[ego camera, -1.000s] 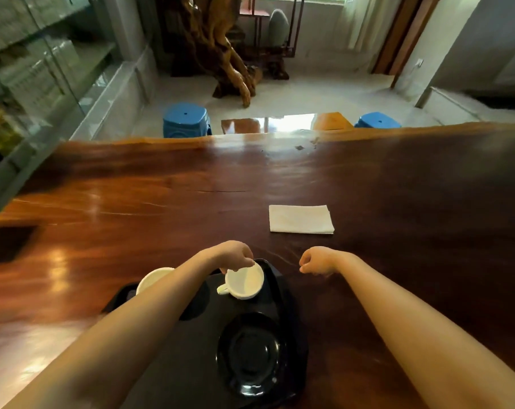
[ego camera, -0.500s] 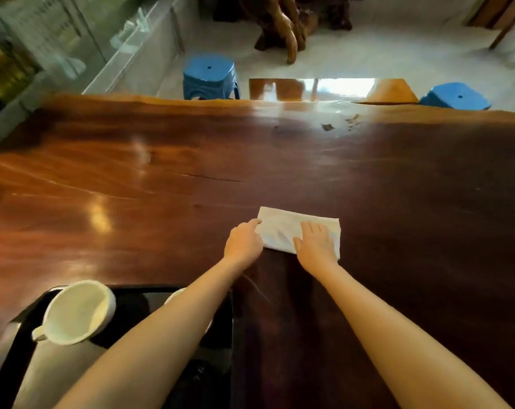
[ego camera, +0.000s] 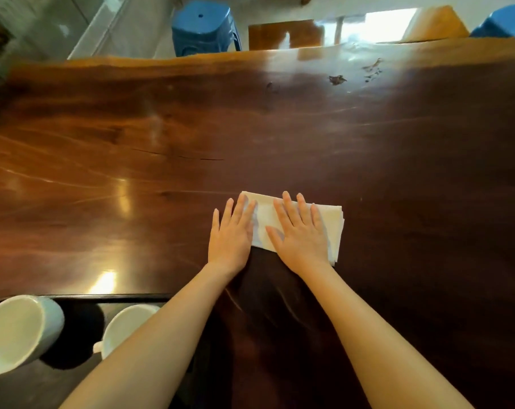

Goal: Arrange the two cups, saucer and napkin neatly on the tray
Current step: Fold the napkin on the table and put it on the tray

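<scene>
A folded white napkin (ego camera: 333, 228) lies on the dark wooden table, beyond the tray. My left hand (ego camera: 231, 231) rests flat with spread fingers on the napkin's left edge. My right hand (ego camera: 302, 236) lies flat on its middle, fingers apart. Neither hand grips it. The black tray (ego camera: 73, 298) sits at the lower left, and its far rim shows. Two white cups stand on it: one (ego camera: 17, 332) at the far left, the other (ego camera: 126, 326) partly hidden behind my left forearm. The saucer is out of view.
The wooden table (ego camera: 280, 128) stretches wide beyond the napkin. Past its far edge stand a blue stool (ego camera: 203, 28) and another blue stool (ego camera: 504, 23) at the right, with a small wooden table (ego camera: 283, 33) between them.
My left hand left the cup on the tray, and both hands reached forward to the napkin. They now lie flatter on it. The view tilted down and forward, so the saucer dropped out of sight.
</scene>
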A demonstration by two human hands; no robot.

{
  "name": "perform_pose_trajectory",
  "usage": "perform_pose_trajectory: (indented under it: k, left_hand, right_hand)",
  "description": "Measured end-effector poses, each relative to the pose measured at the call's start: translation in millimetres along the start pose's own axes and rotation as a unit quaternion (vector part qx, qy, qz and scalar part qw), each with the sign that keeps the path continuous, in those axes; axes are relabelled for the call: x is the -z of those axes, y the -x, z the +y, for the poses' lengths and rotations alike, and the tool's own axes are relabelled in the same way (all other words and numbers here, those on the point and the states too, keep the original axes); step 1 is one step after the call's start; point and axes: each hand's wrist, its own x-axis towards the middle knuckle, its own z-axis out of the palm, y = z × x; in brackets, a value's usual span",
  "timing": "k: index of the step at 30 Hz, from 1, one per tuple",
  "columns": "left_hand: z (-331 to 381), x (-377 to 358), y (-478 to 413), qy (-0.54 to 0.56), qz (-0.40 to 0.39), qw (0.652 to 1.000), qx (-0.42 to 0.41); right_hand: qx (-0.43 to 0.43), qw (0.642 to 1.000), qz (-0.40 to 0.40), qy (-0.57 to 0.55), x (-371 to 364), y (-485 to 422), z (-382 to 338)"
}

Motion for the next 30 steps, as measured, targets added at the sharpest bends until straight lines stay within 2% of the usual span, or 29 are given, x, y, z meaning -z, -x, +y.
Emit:
perform_pose_trajectory:
  k: [8,11,14,17,19,21,26,30]
  left_hand:
    - [1,5,-3,-0.006,-0.033,0.999,-0.01]
    - [5,15,-7,0.077,-0.005,0.997,0.028]
    - [11,35,-14,0.195,0.026,0.976,0.098]
    - [15,55,-24,0.24,-0.073,0.955,0.16]
    - [15,65,-27,0.248,-0.151,0.942,0.166]
    - [16,74,-20,0.304,-0.19,0.921,0.154]
    - [32,80,17,0.381,-0.122,0.91,0.109]
    - [36,76,44,0.404,-0.078,0.904,0.118]
  right_hand:
    - [-0.047,0.999,-0.021,0.018,3,23,37]
    - [-0.072,0.997,-0.021,0.005,3,34,30]
    - [-0.155,0.988,0.005,-0.021,-3,55,4]
    - [-0.226,0.972,0.02,-0.055,-6,74,-27]
    - [-0.24,0.968,0.018,-0.069,-8,84,-38]
    - [-0.246,0.966,0.017,-0.079,-9,92,-43]
    - [-0.237,0.969,0.011,-0.075,-11,97,-42]
    - [-0.227,0.967,-0.009,-0.116,0,96,-42]
